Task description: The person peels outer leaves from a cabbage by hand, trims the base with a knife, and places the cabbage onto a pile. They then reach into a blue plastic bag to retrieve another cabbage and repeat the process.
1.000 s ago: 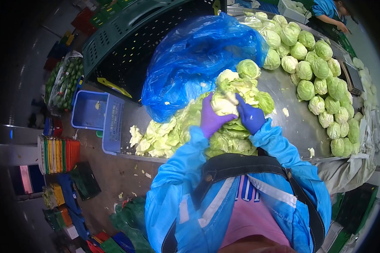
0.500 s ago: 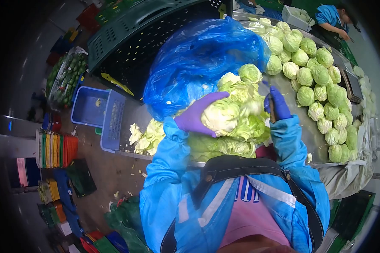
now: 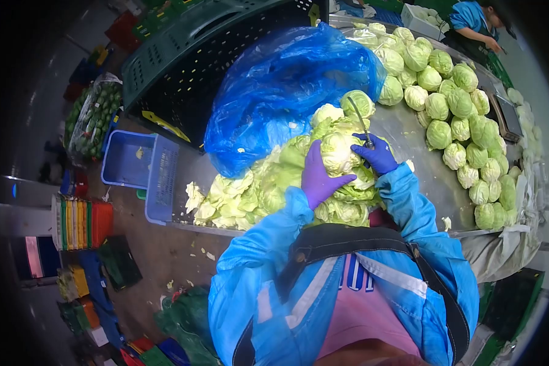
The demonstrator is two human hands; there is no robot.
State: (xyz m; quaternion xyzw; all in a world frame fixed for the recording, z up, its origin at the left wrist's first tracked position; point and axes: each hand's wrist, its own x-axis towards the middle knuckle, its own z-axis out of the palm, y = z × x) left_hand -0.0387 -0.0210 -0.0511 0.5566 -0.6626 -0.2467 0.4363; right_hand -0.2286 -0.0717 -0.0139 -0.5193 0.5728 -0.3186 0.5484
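Note:
My left hand (image 3: 323, 177), in a purple glove, cups a pale green cabbage (image 3: 337, 154) from its left and lower side. In a darker glove, my right hand (image 3: 377, 154) is closed round the handle of a curved knife (image 3: 361, 116), whose blade points up and away. Its fingertips touch the cabbage's right side. Loose cabbage leaves (image 3: 250, 198) are piled on the metal table (image 3: 415, 149) to the left, and more cabbage lies beneath my hands. A blue plastic bag (image 3: 287, 85) lies beyond the pile.
Many trimmed cabbages (image 3: 460, 104) cover the table's right side. A large dark green crate (image 3: 183, 67) stands behind the bag at left. Left of the table are a blue basket (image 3: 161, 177) and a blue bin (image 3: 125, 158). Another person (image 3: 476, 24) stands at the far right.
My left hand has moved right and turned, fingers now pointing up beside the cabbage. My right hand has come left onto the cabbage, with the knife blade now raised. More loose leaves show at left.

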